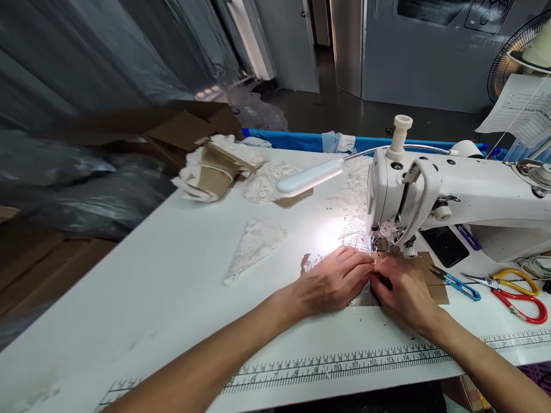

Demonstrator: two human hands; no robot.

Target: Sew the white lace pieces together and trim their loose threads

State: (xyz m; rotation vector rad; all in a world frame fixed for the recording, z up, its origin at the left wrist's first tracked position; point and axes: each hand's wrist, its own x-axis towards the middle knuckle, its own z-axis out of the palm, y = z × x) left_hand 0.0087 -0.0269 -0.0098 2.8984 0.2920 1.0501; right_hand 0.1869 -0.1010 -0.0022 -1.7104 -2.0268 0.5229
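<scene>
My left hand (338,279) lies bent at the front of the sewing machine (477,186), its fingers pressed together over white lace fabric (310,261). Beside it, my right hand (401,285) has curled fingers in a pinch. The fingertips of both hands meet just in front of the presser foot (373,245), at a pale edge of the lace; most of the pinched part is hidden by the fingers. A brown card (434,281) lies on the machine bed under and beyond my right hand. A lit lamp (310,176) shines on the needle area.
Blue thread snips (456,283) and scissors with red and yellow handles (519,295) lie on the right, near a black phone (445,245). A lace triangle (255,248) and a lace bundle (213,175) sit leftward. A printed ruler (327,370) runs along the front edge.
</scene>
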